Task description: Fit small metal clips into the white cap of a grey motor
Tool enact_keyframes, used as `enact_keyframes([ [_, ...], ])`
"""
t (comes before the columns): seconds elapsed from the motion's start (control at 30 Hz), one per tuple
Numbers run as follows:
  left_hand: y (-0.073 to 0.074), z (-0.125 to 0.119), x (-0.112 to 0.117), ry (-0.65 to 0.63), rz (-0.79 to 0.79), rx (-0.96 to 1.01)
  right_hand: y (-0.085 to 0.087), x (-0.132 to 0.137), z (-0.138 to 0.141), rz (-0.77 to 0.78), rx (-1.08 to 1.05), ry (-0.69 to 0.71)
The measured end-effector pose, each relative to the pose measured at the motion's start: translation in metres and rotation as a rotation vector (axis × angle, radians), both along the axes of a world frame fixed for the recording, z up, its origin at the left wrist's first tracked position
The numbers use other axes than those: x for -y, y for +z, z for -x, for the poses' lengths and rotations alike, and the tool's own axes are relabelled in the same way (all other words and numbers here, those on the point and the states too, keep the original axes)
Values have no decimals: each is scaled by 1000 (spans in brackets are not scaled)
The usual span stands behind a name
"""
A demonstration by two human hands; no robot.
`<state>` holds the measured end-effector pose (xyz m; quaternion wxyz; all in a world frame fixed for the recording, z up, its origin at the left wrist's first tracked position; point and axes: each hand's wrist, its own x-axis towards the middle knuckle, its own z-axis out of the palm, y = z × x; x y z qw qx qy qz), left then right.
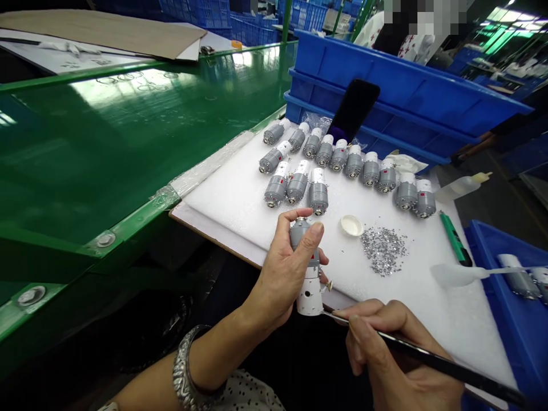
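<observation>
In my left hand (pixel 286 265) is a grey and white model spacecraft (pixel 309 297), its grey end up and white end down. My fingers wrap around the grey part, and a small gold-coloured piece sticks out at the white part's side. My right hand (pixel 394 348) is closed on slim black tweezers (pixel 428 357), whose thin metal tip touches or nearly touches the model's lower white rim. Beyond my hands, several similar models (pixel 318 191) lie in rows on a white foam sheet (pixel 240 214). A heap of tiny silvery parts (pixel 384 251) lies beside a small white cap (pixel 351 225).
A green conveyor belt (pixel 149 120) runs along the left. Stacked blue crates (pixel 406 85) stand behind the foam, with a phone (pixel 354 108) leaning on them. At right are a green-handled tool (pixel 455 238), squeeze bottles (pixel 464 185) and a blue bin (pixel 496 234) with more models.
</observation>
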<state>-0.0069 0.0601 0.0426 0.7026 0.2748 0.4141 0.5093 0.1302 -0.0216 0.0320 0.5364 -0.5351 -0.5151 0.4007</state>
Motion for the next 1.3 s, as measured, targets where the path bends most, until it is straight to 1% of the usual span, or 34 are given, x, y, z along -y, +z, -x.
enact_keyframes([
  [0.4,0,-1,-1,10,11,-20,0,-4,4,-1,22,18],
  [0.53,-2,-2,-1,7,8,-18,2,-6,7,-8,39,-30],
  [0.7,-2,-3,0,11,5,-16,0,-4,4,-58,138,4],
  [0.87,-2,-4,-1,25,14,-18,-5,-3,2,-83,191,-14],
  [1.03,-3,-5,-1,54,-2,-5,-2,-4,3,-86,205,-27],
  [1.13,-4,-5,-1,46,0,-5,0,-4,2,-73,232,-2],
  [1.3,-4,-5,-1,39,5,-8,1,-4,1,-66,311,-6],
])
